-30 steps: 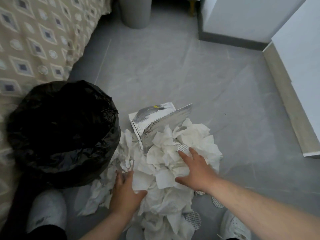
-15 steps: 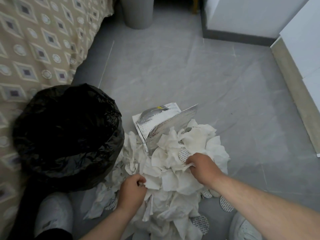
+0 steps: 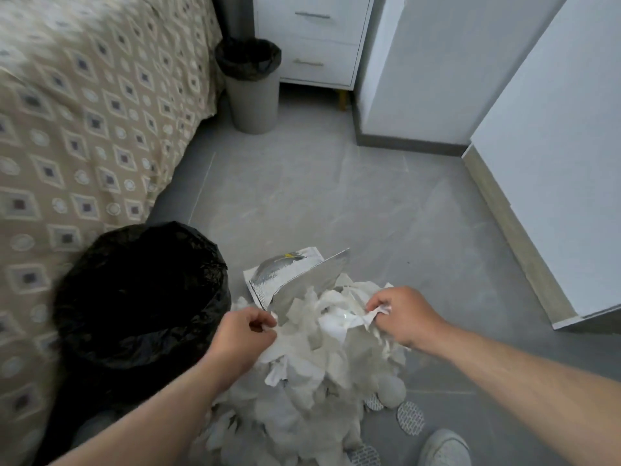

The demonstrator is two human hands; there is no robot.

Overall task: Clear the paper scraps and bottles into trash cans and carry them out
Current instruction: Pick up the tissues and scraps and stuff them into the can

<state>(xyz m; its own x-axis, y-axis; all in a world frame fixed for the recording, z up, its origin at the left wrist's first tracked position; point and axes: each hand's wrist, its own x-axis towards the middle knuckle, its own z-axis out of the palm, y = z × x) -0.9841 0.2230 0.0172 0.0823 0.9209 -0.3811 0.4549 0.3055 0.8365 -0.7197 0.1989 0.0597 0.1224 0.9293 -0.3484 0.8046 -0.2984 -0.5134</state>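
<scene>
– Paper scraps [image 3: 312, 375]: where do they lie, and how much is cleared?
– Heaped on the floor just right of the black-lined trash can [image 3: 141, 290]. My left hand [image 3: 243, 334] and right hand [image 3: 400, 314] each clench a bunch at the heap's top. I judge clearing barely begun: most scraps, a foil pouch [image 3: 289, 274] and round pads [image 3: 410, 418] lie outside the can.
– Bottles?
– None in view; carrying out not yet done.

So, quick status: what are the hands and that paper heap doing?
Both busy: left hand and right hand clutch paper scraps. Black-lined trash can open, just left. Only a silver pouch at the pile's far side, not blocking.
</scene>
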